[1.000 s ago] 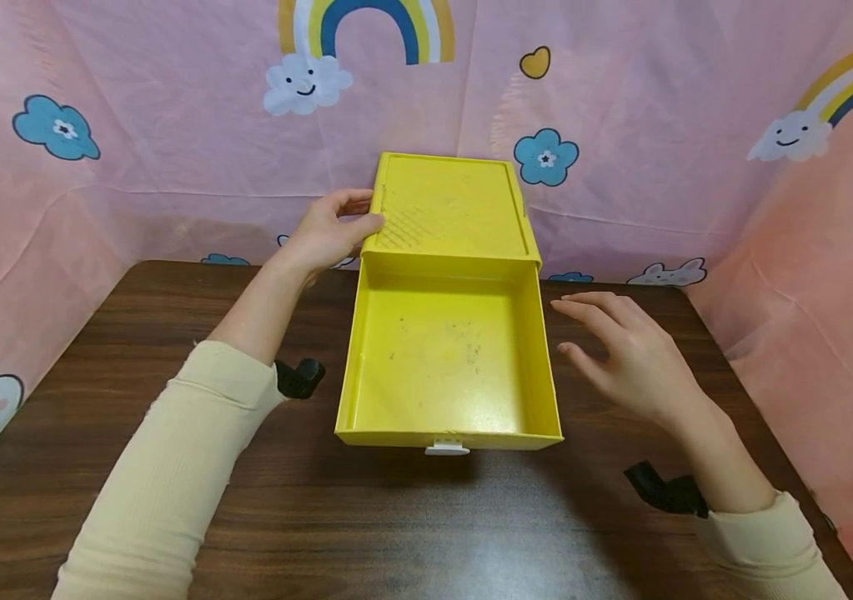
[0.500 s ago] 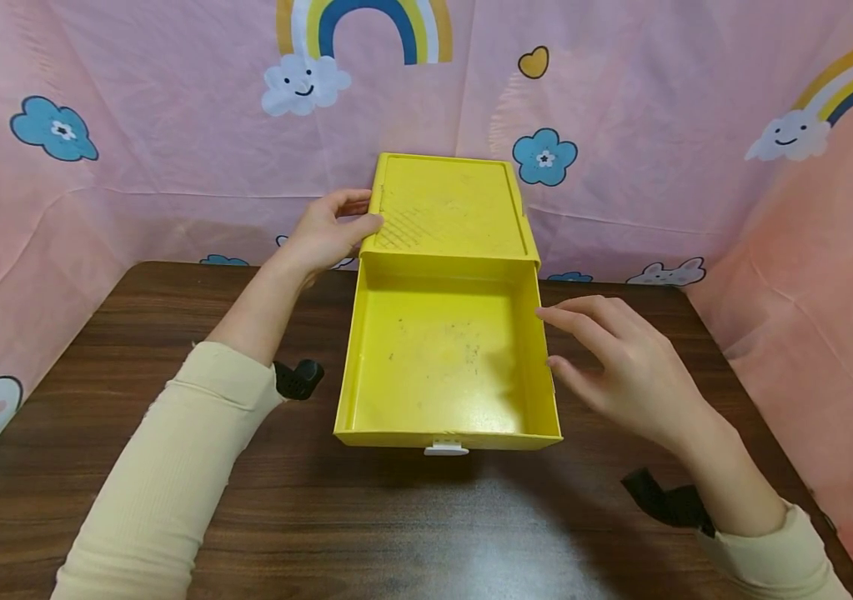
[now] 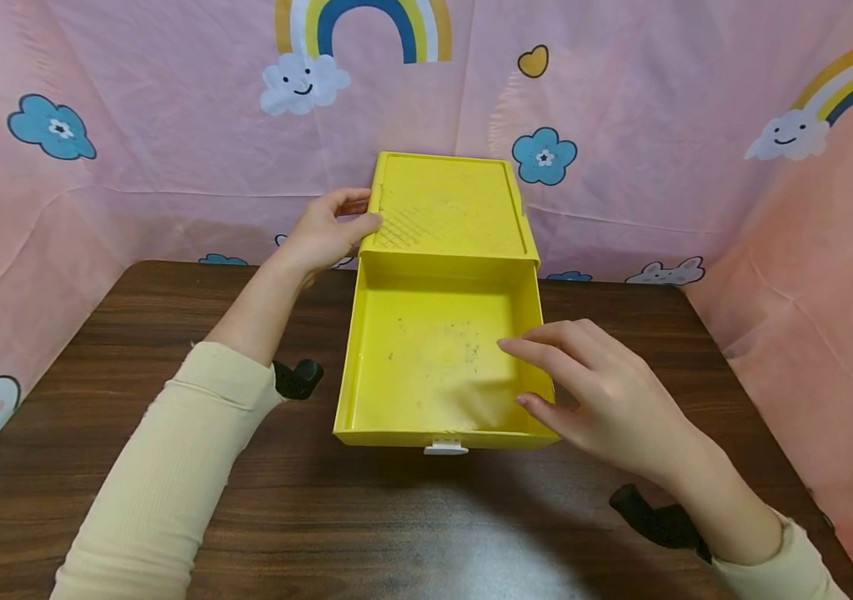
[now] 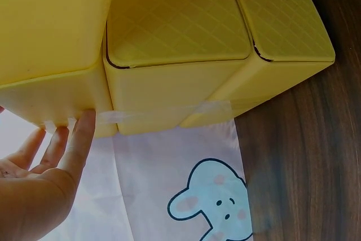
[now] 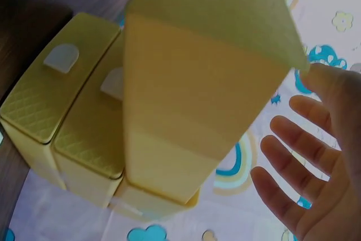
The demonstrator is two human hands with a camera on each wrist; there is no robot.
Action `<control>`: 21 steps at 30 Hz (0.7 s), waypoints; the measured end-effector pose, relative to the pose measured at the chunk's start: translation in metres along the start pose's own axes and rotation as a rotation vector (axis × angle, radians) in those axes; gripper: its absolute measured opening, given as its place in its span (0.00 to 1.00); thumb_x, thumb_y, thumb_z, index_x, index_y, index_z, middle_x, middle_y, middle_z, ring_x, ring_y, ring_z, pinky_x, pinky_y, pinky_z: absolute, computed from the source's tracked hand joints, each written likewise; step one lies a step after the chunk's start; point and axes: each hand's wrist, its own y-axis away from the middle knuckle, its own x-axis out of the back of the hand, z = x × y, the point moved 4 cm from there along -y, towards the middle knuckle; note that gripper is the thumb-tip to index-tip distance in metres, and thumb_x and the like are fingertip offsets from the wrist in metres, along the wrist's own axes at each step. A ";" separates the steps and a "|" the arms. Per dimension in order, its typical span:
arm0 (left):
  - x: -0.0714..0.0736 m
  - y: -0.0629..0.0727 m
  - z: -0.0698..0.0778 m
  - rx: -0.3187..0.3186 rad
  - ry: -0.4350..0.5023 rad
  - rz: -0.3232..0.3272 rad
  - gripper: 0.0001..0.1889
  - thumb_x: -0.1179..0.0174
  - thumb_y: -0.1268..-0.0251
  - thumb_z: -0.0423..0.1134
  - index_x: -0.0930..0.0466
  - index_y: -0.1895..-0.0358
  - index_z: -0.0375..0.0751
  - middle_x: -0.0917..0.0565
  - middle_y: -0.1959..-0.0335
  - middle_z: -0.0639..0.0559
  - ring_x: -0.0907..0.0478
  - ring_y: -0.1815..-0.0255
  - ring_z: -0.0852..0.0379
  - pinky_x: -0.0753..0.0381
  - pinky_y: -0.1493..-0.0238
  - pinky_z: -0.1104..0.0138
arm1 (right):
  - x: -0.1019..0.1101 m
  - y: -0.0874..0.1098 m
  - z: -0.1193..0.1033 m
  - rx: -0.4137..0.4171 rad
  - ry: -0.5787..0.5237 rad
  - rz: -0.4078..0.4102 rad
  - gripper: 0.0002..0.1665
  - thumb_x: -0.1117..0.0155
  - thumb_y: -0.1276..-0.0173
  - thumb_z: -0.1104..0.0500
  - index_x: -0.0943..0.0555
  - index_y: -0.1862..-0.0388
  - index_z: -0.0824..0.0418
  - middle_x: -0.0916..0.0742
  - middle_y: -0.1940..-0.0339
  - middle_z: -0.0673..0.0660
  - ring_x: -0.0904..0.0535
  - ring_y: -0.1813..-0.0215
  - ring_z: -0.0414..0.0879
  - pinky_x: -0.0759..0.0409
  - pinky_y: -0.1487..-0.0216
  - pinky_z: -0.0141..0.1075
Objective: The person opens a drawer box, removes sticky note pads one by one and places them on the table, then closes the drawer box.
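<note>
L grip (image 3: 327, 236), fingers fairly straight, touches cabinet (image 3: 459, 204) behind drawer (image 3: 396, 387); R grip (image 3: 609, 400), loose & empty, hangs near drawer's right side, where pressing down might tip cabinet fwd.

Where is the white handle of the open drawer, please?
In the head view, the white handle is below centre, on the near front of the open yellow drawer, left of the right hand.

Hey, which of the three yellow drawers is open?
The top drawer. It juts out from the yellow cabinet with its inside showing, while the middle drawer and bottom drawer below sit closed.
</note>
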 end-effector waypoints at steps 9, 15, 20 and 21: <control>0.000 0.000 0.000 -0.001 -0.006 0.004 0.30 0.46 0.34 0.44 0.42 0.31 0.46 0.37 0.34 0.47 0.31 0.40 0.53 0.23 0.48 0.61 | -0.005 -0.006 -0.025 0.097 -0.018 0.005 0.19 0.42 0.34 0.51 0.20 0.49 0.60 0.19 0.61 0.54 0.25 0.63 0.46 0.24 0.63 0.35; 0.000 0.000 0.000 -0.002 -0.007 0.001 0.30 0.46 0.35 0.45 0.42 0.31 0.47 0.37 0.34 0.48 0.31 0.41 0.53 0.23 0.48 0.62 | -0.007 -0.006 -0.040 0.119 0.013 0.001 0.18 0.40 0.36 0.51 0.20 0.50 0.58 0.18 0.61 0.52 0.24 0.64 0.46 0.23 0.64 0.34; 0.000 0.000 0.000 -0.009 0.003 0.001 0.29 0.47 0.34 0.44 0.42 0.31 0.46 0.37 0.34 0.47 0.30 0.42 0.53 0.22 0.49 0.62 | -0.009 -0.006 -0.051 0.152 0.054 0.029 0.17 0.46 0.31 0.51 0.19 0.51 0.58 0.18 0.62 0.52 0.24 0.65 0.46 0.23 0.65 0.34; 0.000 0.000 0.000 -0.010 0.005 0.001 0.29 0.47 0.34 0.44 0.42 0.31 0.46 0.37 0.34 0.47 0.30 0.42 0.53 0.22 0.49 0.63 | -0.009 -0.006 -0.053 0.165 0.064 0.043 0.17 0.47 0.30 0.51 0.19 0.52 0.58 0.18 0.63 0.53 0.24 0.66 0.46 0.23 0.66 0.34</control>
